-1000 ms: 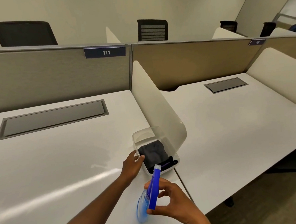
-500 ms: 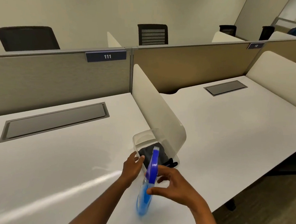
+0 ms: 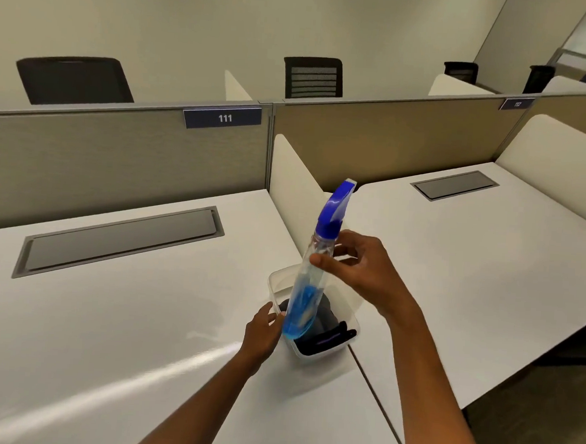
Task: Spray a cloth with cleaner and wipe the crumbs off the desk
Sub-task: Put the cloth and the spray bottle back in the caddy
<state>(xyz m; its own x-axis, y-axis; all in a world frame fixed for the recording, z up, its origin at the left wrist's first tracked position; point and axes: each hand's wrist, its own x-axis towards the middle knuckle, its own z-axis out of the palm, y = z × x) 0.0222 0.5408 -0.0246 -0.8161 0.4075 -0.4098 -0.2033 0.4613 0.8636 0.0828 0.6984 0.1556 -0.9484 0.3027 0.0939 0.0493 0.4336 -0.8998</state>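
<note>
Steadying the tub (image 3: 277,282) on the counter (image 3: 107,313), the left hand (image 3: 260,333) curls loosely against its near wall, likely so the dark cloth (image 3: 323,318) inside can be reached. The right hand (image 3: 360,270) pinches the spray bottle (image 3: 311,267) aloft over the tub, thumb and fingers around its clear upper body, blue cleaner pooled low. Divider plates read "111" (image 3: 224,118); the farther one is blurred.

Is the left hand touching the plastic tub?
Touching: the head view shows the left hand's fingers on the tub's near-left rim.
</note>
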